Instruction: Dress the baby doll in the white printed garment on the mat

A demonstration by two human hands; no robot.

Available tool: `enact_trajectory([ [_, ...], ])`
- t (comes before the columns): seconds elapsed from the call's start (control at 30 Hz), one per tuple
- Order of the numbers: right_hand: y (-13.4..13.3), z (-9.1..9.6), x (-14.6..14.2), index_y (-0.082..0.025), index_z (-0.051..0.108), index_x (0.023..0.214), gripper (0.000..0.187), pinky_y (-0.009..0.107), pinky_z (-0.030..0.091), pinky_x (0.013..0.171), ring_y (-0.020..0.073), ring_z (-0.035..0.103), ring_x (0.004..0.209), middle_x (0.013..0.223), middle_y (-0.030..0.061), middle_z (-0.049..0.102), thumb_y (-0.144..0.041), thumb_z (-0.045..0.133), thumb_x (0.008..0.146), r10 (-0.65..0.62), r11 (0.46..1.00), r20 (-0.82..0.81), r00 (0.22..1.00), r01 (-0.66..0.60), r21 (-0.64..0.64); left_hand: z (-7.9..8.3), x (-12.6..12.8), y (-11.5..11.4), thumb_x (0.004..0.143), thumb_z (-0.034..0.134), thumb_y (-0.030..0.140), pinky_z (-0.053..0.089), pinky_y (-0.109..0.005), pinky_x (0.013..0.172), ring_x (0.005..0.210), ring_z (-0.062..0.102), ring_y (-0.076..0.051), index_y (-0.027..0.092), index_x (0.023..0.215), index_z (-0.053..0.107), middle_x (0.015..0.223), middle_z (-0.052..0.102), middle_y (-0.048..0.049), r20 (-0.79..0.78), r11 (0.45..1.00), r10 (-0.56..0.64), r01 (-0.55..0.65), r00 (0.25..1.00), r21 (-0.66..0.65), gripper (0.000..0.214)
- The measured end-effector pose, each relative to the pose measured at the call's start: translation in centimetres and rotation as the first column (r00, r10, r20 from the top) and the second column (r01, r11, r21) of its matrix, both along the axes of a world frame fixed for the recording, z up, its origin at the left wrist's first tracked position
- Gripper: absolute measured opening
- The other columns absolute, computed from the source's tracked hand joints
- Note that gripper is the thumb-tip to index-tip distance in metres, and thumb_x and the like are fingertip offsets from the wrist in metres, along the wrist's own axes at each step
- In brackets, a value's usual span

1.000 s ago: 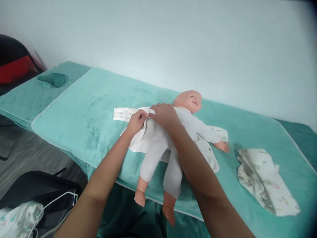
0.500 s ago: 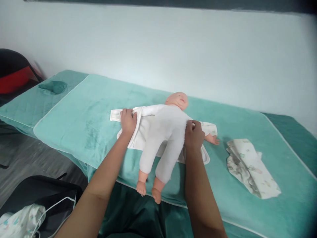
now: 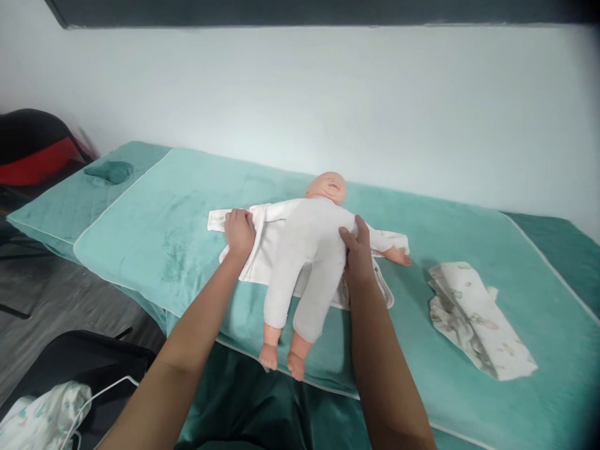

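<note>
A baby doll (image 3: pixel 304 250) in a white bodysuit lies on its back on a teal towel (image 3: pixel 178 212), head toward the wall. Under it an open white printed garment (image 3: pixel 260 250) is spread out. My left hand (image 3: pixel 239 232) is closed on the garment's left flap beside the doll's arm. My right hand (image 3: pixel 357 252) rests at the doll's right side, thumb on its torso and fingers against the garment's right flap; its grip is not plain.
A folded printed cloth (image 3: pixel 478 319) lies on the towel to the right. A small teal cloth (image 3: pixel 109 172) sits at the bed's far left. Low at left stand a black bag with a white wire basket (image 3: pixel 94 400) and a printed cloth (image 3: pixel 37 419).
My right hand moved from the doll's left shoulder across to its right side. The doll's legs came together and it now lies straighter. My left hand stayed on the left flap.
</note>
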State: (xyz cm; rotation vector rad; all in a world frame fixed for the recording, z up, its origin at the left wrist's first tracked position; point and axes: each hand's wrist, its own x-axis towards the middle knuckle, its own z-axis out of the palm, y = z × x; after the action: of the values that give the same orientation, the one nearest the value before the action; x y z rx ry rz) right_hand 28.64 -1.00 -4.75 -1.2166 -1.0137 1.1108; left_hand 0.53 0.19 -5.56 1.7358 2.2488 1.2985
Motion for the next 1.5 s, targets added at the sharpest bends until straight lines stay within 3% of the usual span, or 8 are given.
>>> enact_trajectory([
  [0.33, -0.9, 0.1, -1.5, -0.037, 0.018, 0.164, 0.107, 0.044, 0.053, 0.109, 0.0239, 0.064, 0.127, 0.142, 0.007, 0.063, -0.047, 0.08, 0.078, 0.402, 0.914, -0.075, 0.912, -0.404, -0.013, 5.5, 4.2, 2.3, 0.102, 0.048, 0.023, 0.04, -0.032, 0.081, 0.083, 0.057, -0.021, 0.021, 0.094, 0.053, 0.087, 0.063, -0.0043, 0.332, 0.972, -0.233, 0.233, 0.914, 0.041, 0.01],
  [0.53, -0.7, -0.3, -1.4, -0.04, 0.013, 0.165, 0.107, 0.043, 0.053, 0.107, 0.023, 0.064, 0.125, 0.14, 0.0054, 0.065, -0.05, 0.078, 0.081, 0.449, 0.892, -0.087, 0.889, -0.452, -0.012, 9.7, 7.1, -0.1, 0.101, 0.049, 0.021, 0.041, -0.033, 0.076, 0.077, 0.06, -0.022, 0.02, 0.093, 0.058, 0.081, 0.065, -0.0054, 0.076, 0.878, -0.431, 0.437, 0.899, -0.195, 0.011],
  [0.67, -0.7, 0.0, -1.3, -0.041, 0.012, 0.165, 0.106, 0.04, 0.056, 0.1, 0.0235, 0.065, 0.117, 0.131, 0.0037, 0.067, -0.05, 0.078, 0.082, 0.444, 0.89, -0.098, 0.891, -0.451, -0.063, 11.1, 8.7, -3.9, 0.099, 0.044, 0.014, 0.048, -0.035, 0.077, 0.093, 0.068, -0.026, 0.021, 0.106, 0.061, 0.106, 0.072, -0.0091, -0.112, 0.825, -0.509, 0.446, 0.854, -0.347, 0.02],
  [0.9, -0.5, -0.6, -1.0, -0.04, 0.018, 0.164, 0.099, 0.041, 0.054, 0.105, 0.0226, 0.064, 0.118, 0.126, 0.0026, 0.067, -0.052, 0.076, 0.085, 0.422, 0.905, -0.029, 0.906, -0.423, -0.056, 8.4, 4.3, -9.8, 0.1, 0.054, 0.028, 0.053, -0.038, 0.101, 0.115, 0.066, -0.021, 0.025, 0.13, 0.056, 0.135, 0.065, -0.0074, 0.081, 0.861, -0.507, 0.509, 0.858, -0.012, 0.03],
  [1.03, -0.4, -1.0, -0.9, -0.039, 0.018, 0.164, 0.097, 0.044, 0.051, 0.11, 0.0235, 0.063, 0.124, 0.129, 0.0034, 0.066, -0.053, 0.074, 0.086, 0.425, 0.904, -0.01, 0.905, -0.426, -0.039, 4.8, 1.1, -12.5, 0.093, 0.069, 0.036, 0.048, -0.042, 0.111, 0.129, 0.058, -0.025, 0.024, 0.132, 0.057, 0.136, 0.061, -0.0099, 0.08, 0.857, -0.506, 0.511, 0.859, -0.073, 0.042],
  [1.27, -0.9, -0.8, -0.9, -0.037, 0.017, 0.165, 0.095, 0.046, 0.053, 0.11, 0.0243, 0.064, 0.121, 0.13, 0.0045, 0.067, -0.056, 0.069, 0.088, 0.413, 0.911, 0.061, 0.909, -0.411, -0.033, 2.9, 1.7, -14.8, 0.105, 0.045, 0.026, 0.051, -0.035, 0.08, 0.088, 0.062, -0.02, 0.021, 0.1, 0.062, 0.092, 0.065, -0.0047, -0.156, 0.921, -0.387, 0.389, 0.909, -0.017, 0.018],
  [1.4, -1.1, -0.6, -1.3, -0.034, 0.02, 0.164, 0.094, 0.044, 0.053, 0.109, 0.0236, 0.065, 0.12, 0.126, 0.0041, 0.069, -0.054, 0.071, 0.088, 0.403, 0.915, 0.057, 0.913, -0.404, -0.008, 4.1, 3.7, -15.4, 0.104, 0.051, 0.027, 0.047, -0.037, 0.08, 0.087, 0.062, -0.021, 0.021, 0.102, 0.064, 0.09, 0.07, -0.0046, -0.321, 0.812, -0.562, 0.582, 0.762, -0.039, 0.015],
  [1.5, -0.6, 0.6, -1.1, -0.031, 0.021, 0.165, 0.098, 0.043, 0.058, 0.1, 0.0241, 0.069, 0.109, 0.112, 0.0031, 0.073, -0.053, 0.073, 0.086, 0.393, 0.92, 0.098, 0.915, -0.389, -0.056, 5.0, 4.5, -14.4, 0.104, 0.052, 0.028, 0.047, -0.036, 0.08, 0.085, 0.063, -0.019, 0.021, 0.096, 0.065, 0.087, 0.071, -0.0022, -0.258, 0.726, -0.675, 0.686, 0.692, -0.059, 0.016],
])
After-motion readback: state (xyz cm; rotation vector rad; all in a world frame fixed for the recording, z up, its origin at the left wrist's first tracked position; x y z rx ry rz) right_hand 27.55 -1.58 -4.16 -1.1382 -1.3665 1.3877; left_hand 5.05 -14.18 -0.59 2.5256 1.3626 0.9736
